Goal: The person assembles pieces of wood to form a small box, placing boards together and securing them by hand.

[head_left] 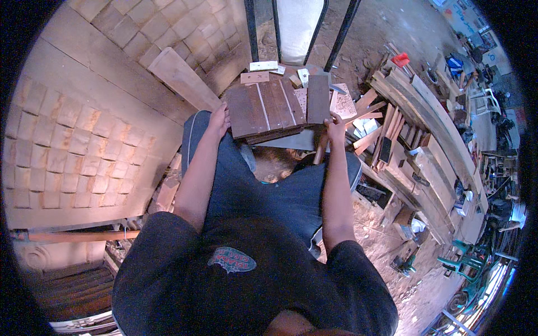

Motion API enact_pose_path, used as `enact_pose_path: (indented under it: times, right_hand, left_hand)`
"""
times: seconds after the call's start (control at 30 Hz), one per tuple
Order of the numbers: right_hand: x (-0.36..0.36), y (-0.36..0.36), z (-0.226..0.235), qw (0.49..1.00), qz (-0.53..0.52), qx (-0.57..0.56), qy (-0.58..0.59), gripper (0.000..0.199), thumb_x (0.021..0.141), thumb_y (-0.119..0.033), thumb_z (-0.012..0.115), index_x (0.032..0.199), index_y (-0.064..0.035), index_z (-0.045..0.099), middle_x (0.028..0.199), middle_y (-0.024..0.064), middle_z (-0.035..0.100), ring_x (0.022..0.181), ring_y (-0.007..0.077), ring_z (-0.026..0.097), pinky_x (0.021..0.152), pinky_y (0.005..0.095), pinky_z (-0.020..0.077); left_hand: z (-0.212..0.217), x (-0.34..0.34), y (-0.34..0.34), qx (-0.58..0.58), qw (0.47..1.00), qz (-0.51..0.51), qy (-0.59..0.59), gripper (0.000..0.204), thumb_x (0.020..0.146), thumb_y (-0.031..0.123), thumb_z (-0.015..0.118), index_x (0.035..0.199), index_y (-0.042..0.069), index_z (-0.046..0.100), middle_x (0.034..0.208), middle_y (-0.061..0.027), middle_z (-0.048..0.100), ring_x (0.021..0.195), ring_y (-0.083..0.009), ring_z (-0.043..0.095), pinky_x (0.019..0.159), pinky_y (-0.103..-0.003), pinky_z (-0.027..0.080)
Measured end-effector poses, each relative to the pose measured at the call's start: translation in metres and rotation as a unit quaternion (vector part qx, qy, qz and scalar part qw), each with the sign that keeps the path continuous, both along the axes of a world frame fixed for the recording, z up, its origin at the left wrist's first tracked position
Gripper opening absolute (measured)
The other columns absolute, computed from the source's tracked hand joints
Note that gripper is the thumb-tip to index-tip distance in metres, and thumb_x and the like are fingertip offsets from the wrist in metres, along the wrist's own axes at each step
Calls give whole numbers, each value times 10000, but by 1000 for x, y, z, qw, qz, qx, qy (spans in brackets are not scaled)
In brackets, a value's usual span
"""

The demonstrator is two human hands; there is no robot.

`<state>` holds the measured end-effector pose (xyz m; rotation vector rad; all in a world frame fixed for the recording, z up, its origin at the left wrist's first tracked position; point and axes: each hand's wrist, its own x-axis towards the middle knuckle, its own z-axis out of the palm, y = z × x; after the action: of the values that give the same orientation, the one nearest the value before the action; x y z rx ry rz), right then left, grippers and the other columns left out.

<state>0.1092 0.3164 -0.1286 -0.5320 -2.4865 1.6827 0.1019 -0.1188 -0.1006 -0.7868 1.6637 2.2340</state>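
I sit with a stack of dark brown wooden boards (268,109) lying flat in front of my knees. My left hand (218,120) rests against the left edge of that stack, fingers on the wood. My right hand (335,130) is closed around a wooden handle (321,150) that slopes down toward my right knee, just right of the stack. A separate dark plank (318,98) lies along the right side of the stack. Whatever is on the handle's upper end is hidden behind my hand and the boards.
A large panel of square wooden tiles (67,140) fills the left. A pale plank (182,78) leans beside the stack. Long timbers and offcuts (414,134) lie piled on the right. Black metal legs (342,31) stand beyond the boards. The ground is sandy dirt.
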Motion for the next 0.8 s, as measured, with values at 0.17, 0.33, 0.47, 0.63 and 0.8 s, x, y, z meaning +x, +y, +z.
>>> enact_pose_path:
  times: [0.17, 0.33, 0.47, 0.63, 0.8]
  right_hand:
    - [2, -2, -12, 999, -11, -43, 23, 421, 841, -10, 644, 1259, -47, 609, 973, 81, 673, 791, 141, 604, 694, 284, 489]
    - [4, -8, -4, 998, 6, -64, -7, 432, 877, -50, 636, 1305, -26, 581, 1054, 82, 666, 930, 173, 603, 829, 305, 490]
    - [9, -17, 11, 999, 15, 29, -25, 465, 879, -98, 628, 1332, -16, 559, 1198, 118, 657, 1091, 213, 596, 950, 321, 459]
    - [6, -24, 13, 999, -18, -12, -41, 401, 881, -116, 641, 1274, -36, 621, 1129, 80, 687, 1025, 173, 616, 929, 296, 466]
    - [2, -25, 3, 1000, -17, 7, -16, 390, 875, -53, 635, 1265, -40, 629, 1132, 43, 687, 998, 147, 612, 914, 274, 469]
  left_hand:
    - [6, 5, 14, 262, 965, -12, -24, 536, 966, 468, 542, 1296, 46, 521, 1258, -149, 612, 1143, -316, 595, 1030, -488, 436]
    - [2, 7, 24, 293, 949, -94, -73, 652, 935, 542, 553, 1375, 70, 457, 1349, -130, 559, 1227, -308, 547, 1068, -499, 404]
    - [-5, 5, 26, 262, 957, -93, -89, 720, 905, 572, 582, 1413, 88, 417, 1375, -120, 537, 1231, -319, 543, 1052, -515, 415]
    - [-11, 7, 28, 257, 962, -85, -47, 695, 914, 540, 592, 1406, 80, 420, 1339, -140, 553, 1204, -331, 559, 1004, -515, 459]
    - [-10, 6, 29, 269, 958, -75, -64, 675, 912, 514, 610, 1394, 75, 437, 1320, -150, 565, 1186, -337, 569, 990, -517, 469]
